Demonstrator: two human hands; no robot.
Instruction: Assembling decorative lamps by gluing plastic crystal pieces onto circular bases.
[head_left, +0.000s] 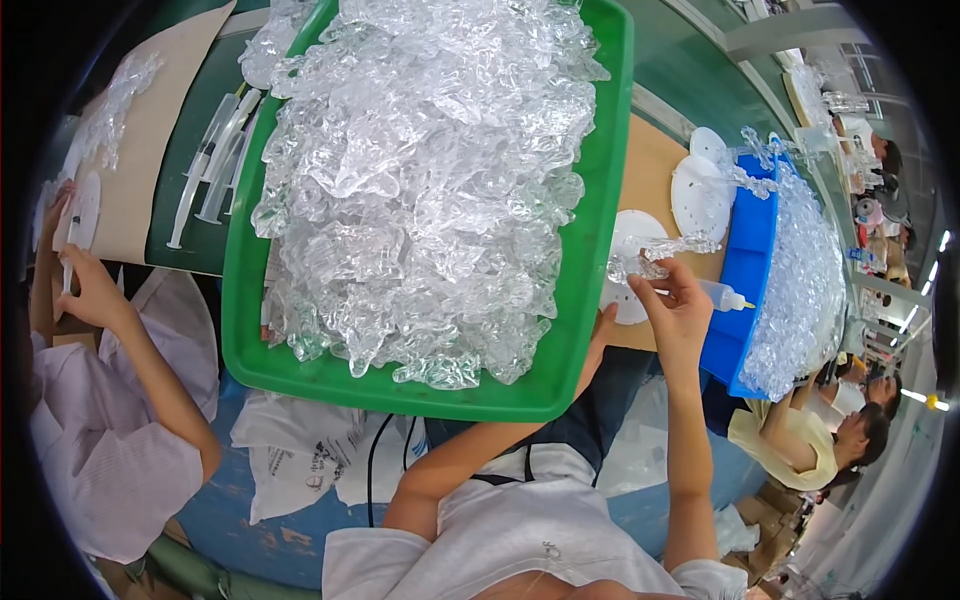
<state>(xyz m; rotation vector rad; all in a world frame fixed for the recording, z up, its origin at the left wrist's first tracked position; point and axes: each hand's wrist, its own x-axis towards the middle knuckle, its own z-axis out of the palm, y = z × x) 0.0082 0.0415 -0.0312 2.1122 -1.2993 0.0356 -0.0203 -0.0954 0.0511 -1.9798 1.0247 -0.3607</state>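
Clear piece [682, 245] pinched in right hand [676, 300]; left hand [599, 338] mostly behind green tray [400, 398], can't tell grip.

The elongated clear plastic piece [685, 245] right of centre is glossy. The rectangular green plastic tray [480, 402] looks smooth, the white cloth shirt [500, 525] at lower centre matt.

Dark printing [318, 465] marks a crumpled white plastic bag [285, 455], lower left; a small emblem [550, 549] marks the wearer's white shirt [530, 525]. Neither is legible.
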